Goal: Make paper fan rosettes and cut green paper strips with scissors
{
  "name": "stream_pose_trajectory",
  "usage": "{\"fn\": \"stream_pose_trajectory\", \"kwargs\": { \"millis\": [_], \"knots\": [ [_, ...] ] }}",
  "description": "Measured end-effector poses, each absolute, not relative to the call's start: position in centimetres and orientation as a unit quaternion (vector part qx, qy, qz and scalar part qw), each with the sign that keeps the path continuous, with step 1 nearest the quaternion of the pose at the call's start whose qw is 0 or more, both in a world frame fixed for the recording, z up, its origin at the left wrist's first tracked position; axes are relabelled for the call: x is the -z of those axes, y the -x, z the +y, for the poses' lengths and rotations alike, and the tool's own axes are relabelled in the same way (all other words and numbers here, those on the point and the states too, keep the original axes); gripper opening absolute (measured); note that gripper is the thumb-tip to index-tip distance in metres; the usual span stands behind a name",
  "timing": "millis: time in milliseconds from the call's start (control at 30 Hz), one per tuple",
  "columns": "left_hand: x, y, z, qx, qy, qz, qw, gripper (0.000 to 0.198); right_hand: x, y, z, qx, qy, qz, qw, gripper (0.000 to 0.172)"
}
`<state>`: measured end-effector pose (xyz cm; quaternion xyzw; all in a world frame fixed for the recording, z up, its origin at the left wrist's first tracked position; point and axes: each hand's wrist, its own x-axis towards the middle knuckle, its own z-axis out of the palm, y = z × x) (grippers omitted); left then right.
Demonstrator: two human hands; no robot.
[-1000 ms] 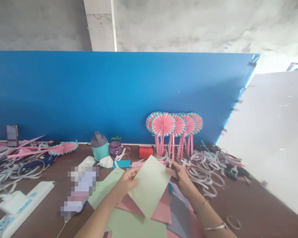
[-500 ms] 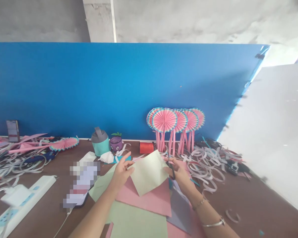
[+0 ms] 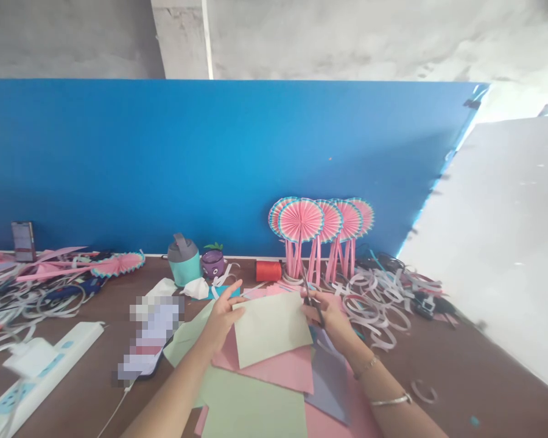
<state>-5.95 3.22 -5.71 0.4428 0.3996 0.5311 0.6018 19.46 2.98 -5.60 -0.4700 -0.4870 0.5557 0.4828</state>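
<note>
A pale yellow-green sheet of paper (image 3: 274,331) is held tilted between my two hands, above the stacked paper. My left hand (image 3: 223,315) pinches its upper left corner between thumb and fingers. At the upper right corner, my right hand (image 3: 331,315) has its fingers round a pair of dark scissors (image 3: 319,314), with the thumb against the sheet. The scissors' tips point up and away from me. Beneath lie a pink sheet (image 3: 283,378), a light green sheet (image 3: 256,404) and a grey-purple sheet (image 3: 331,383), overlapping.
Pink folded-paper fans (image 3: 301,220) stand against the blue partition (image 3: 187,158). Curled paper strips (image 3: 369,301) lie at right. A red spool (image 3: 268,271), a teal bottle (image 3: 185,267) and a purple cup (image 3: 213,264) stand behind. Left are a phone (image 3: 148,340) and a power strip (image 3: 50,371).
The pale sheet has turned in my hands, so its near edge now runs closer to level, and its left corner has swung left. The scissors' tips have tilted left. Both hands stay nearly in place.
</note>
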Motion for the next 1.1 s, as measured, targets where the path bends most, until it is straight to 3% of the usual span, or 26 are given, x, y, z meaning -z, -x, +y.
{"fn": "stream_pose_trajectory", "kwargs": {
  "millis": [167, 367, 533, 767, 967, 1100],
  "knots": [
    [6.2, 5.7, 3.5, -0.54, -0.417, 0.404, 0.609, 0.079, 5.8, -18.9, 2.9, -0.537, 0.47, -0.487, 0.504, 0.033],
    [5.9, 5.5, 3.0, -0.515, -0.433, 0.369, 0.641, 0.049, 6.1, -19.4, 3.3, -0.507, 0.453, -0.467, 0.566, 0.035],
    [6.5, 5.6, 3.3, -0.478, -0.444, 0.393, 0.648, 0.038, 6.2, -19.7, 3.5, -0.5, 0.452, -0.464, 0.576, 0.038],
    [7.5, 5.8, 4.1, -0.466, -0.478, 0.416, 0.618, 0.035, 6.4, -19.9, 3.7, -0.502, 0.449, -0.451, 0.585, 0.039],
    [6.7, 5.5, 3.6, -0.465, -0.499, 0.409, 0.606, 0.031, 6.9, -20.1, 4.1, -0.428, 0.463, -0.486, 0.605, 0.036],
    [5.6, 5.4, 2.7, -0.459, -0.483, 0.392, 0.634, 0.038, 6.7, -20.2, 3.9, -0.429, 0.443, -0.526, 0.585, 0.033]
  ]
}}
